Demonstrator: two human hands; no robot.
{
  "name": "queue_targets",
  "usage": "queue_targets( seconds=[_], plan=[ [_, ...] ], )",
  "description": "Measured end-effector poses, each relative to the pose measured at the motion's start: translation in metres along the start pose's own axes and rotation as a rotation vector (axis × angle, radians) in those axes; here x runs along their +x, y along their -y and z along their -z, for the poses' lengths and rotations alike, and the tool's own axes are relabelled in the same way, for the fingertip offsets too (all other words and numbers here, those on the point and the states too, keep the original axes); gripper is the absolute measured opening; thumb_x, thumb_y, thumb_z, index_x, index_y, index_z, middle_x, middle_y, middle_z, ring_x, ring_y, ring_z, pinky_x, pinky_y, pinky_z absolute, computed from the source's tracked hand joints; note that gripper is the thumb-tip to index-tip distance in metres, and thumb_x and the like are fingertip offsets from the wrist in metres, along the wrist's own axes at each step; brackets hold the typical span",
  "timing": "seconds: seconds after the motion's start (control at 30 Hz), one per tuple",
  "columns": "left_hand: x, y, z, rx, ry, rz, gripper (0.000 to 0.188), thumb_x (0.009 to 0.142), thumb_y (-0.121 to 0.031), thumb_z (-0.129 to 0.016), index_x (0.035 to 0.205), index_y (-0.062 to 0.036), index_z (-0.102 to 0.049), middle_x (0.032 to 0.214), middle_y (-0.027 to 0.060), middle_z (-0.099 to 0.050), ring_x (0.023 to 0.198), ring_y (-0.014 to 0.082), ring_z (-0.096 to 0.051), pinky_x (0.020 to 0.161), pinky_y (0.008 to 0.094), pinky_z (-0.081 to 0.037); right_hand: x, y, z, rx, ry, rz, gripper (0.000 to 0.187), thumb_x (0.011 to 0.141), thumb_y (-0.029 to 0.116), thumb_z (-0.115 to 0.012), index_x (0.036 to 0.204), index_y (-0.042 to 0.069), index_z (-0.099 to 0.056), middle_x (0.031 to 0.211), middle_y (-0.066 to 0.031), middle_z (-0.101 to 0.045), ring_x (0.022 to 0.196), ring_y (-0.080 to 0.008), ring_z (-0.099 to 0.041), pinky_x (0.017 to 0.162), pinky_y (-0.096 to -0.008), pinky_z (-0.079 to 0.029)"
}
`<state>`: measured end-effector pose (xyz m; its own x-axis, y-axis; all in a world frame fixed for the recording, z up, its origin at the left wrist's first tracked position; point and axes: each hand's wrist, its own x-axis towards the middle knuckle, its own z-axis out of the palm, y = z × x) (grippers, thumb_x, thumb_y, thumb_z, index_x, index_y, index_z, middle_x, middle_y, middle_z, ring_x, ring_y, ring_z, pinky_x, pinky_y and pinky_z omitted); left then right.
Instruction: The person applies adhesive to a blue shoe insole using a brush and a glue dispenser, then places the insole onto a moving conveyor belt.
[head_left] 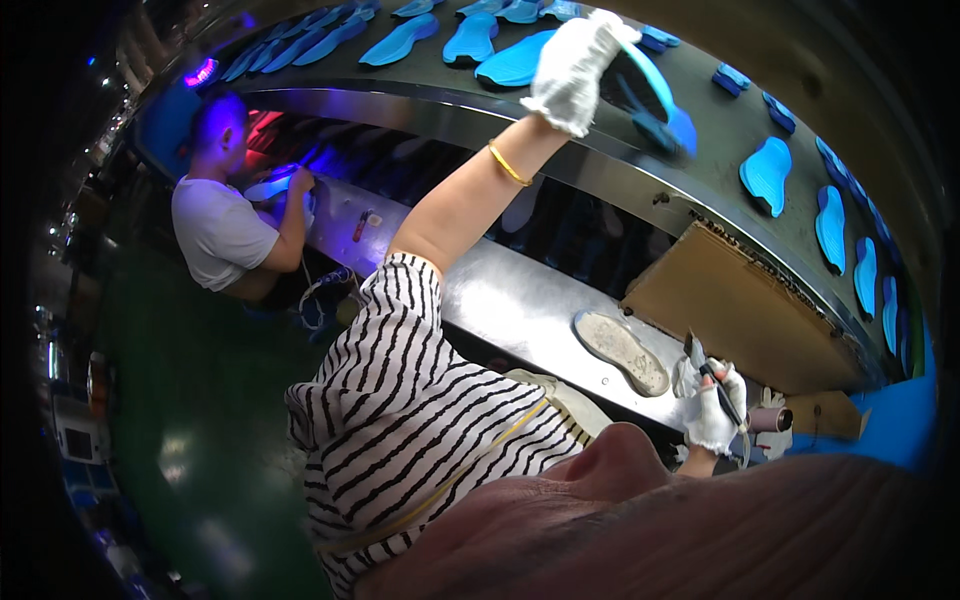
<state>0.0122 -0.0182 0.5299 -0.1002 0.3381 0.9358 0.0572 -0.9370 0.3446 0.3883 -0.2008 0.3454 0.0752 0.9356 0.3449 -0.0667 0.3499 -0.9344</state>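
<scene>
My left hand (578,72), in a white glove, reaches over the conveyor belt (690,110). It is closed on the edge of a blue shoe sole (672,122), tilted up and smeared by motion. My right hand (714,412), gloved with some fingertips bare, is low at the right beside the metal bench. Its fingers are wrapped around a slim, dark-handled brush (724,396) with a pale tip and a cord or tube trailing below. A beige sole-shaped piece (622,352) lies on the metal bench (500,290), left of my right hand and touched by neither hand.
Several blue soles (767,175) lie along the belt. A brown cardboard sheet (745,315) leans against the belt's side above the bench. A spool (770,419) stands right of my right hand. At the left, another person (225,215) handles a sole under violet light.
</scene>
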Motion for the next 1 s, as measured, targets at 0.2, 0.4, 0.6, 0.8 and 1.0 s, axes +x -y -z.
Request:
queue_targets(
  seconds=[0.2,0.4,0.6,0.8,1.0],
  plan=[
    [-0.052,-0.013,-0.014,-1.158,0.240,0.524,0.060,0.099,-0.047,-0.029,0.057,-0.0073,-0.048,0.099,0.0260,-0.063,0.061,0.0238,-0.056,0.060,0.0313,-0.048,0.015,-0.024,-0.007,-0.002,-0.127,-0.070,0.023,0.081,-0.002,-0.067,0.101,0.000,-0.057,0.094,-0.0072,-0.063,0.086,-0.0145,-0.061,0.079,-0.0265,-0.049],
    [-0.188,-0.050,-0.072,-1.501,-0.062,1.532,0.078,0.086,-0.071,-0.035,0.119,-0.0027,-0.057,0.123,0.0263,-0.053,0.115,0.0394,-0.053,0.100,0.0549,-0.040,0.013,-0.006,-0.018,0.054,-0.063,-0.063,0.020,0.080,-0.002,-0.068,0.097,0.001,-0.058,0.090,-0.0063,-0.064,0.080,-0.0121,-0.061,0.075,-0.0259,-0.049],
    [-0.215,-0.065,-0.093,-1.478,-0.063,1.565,0.084,0.082,-0.074,-0.037,0.135,-0.0096,-0.042,0.123,0.0189,-0.054,0.112,0.0379,-0.055,0.096,0.0526,-0.045,0.020,0.032,-0.061,0.102,-0.005,0.032,0.019,0.080,0.000,-0.068,0.096,0.000,-0.059,0.091,-0.0064,-0.065,0.082,-0.0110,-0.061,0.076,-0.0251,-0.049],
    [-0.233,-0.073,-0.136,-1.331,-0.161,1.427,0.076,0.086,-0.070,-0.036,0.130,-0.0097,-0.045,0.120,0.0136,-0.057,0.103,0.0269,-0.060,0.089,0.0425,-0.051,0.036,0.024,-0.074,0.001,-0.177,0.089,0.016,0.077,-0.002,-0.066,0.092,0.000,-0.059,0.085,-0.0072,-0.065,0.077,-0.0105,-0.062,0.073,-0.0233,-0.051],
    [-0.249,-0.061,-0.145,-1.268,-0.220,1.401,0.073,0.086,-0.068,-0.041,0.129,-0.0095,-0.046,0.121,0.0137,-0.056,0.105,0.0248,-0.058,0.094,0.0381,-0.048,0.018,0.022,-0.084,0.030,-0.015,0.076,0.021,0.078,-0.004,-0.065,0.097,-0.001,-0.057,0.090,-0.0081,-0.062,0.081,-0.0125,-0.062,0.076,-0.0252,-0.051]
  ],
)
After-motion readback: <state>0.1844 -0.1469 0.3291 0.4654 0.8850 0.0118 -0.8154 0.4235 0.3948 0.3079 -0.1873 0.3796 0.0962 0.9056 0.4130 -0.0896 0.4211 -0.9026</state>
